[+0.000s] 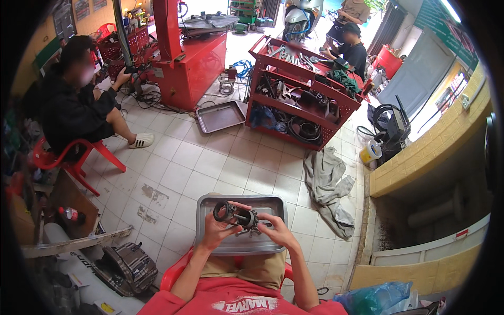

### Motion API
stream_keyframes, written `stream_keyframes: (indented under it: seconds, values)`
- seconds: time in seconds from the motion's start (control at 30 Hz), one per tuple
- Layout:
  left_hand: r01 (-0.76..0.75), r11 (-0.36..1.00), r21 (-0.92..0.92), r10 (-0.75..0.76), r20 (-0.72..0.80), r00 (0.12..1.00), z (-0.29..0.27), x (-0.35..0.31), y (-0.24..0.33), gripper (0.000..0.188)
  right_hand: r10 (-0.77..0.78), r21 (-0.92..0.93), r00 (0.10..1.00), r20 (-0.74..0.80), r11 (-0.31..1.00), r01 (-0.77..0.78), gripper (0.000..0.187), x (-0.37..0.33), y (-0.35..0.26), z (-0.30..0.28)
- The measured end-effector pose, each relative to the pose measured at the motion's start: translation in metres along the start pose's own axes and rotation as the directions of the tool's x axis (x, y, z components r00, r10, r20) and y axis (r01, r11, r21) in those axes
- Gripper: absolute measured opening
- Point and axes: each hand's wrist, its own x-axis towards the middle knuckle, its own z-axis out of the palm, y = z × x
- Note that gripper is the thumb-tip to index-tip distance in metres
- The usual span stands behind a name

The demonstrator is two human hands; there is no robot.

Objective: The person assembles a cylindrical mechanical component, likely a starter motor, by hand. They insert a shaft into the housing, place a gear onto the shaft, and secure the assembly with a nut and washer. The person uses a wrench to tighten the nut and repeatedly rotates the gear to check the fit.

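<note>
Above a grey metal tray (242, 251) on my lap, I hold a dark metal part (242, 216). It has a round, open ring at its left end and a narrower, uneven right end with small projections; its exact kind I cannot make out. Around its left side and underside, my left hand (215, 232) is closed in a grip. At the right end, the thumb and fingers of my right hand (278, 232) pinch it. My fingers and the part itself hide some of its surface. The part is tilted and clear of the tray's bottom.
A red tool cart (299, 113) with tools stands ahead, beside an empty metal tray (220, 116) on the tiled floor. Grey cloth (328, 181) lies to the right. A person on a red chair (79, 157) sits at left; two more people are beyond the cart.
</note>
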Motion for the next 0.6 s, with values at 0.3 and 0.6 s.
stream_keyframes:
  seconds: [0.3, 0.6]
  values:
    - [0.04, 0.999, -0.022, -0.04, -0.004, 0.999, 0.006, 0.005, -0.001, 0.051, -0.113, -0.077, 0.991, -0.069, 0.991, 0.108, 0.026, -0.001, 0.016, -0.006]
    - [0.011, 0.999, -0.036, -0.012, -0.038, 0.999, 0.011, 0.001, -0.01, 0.063, -0.009, -0.052, 0.998, 0.063, 0.999, 0.012, 0.028, 0.002, 0.022, -0.01]
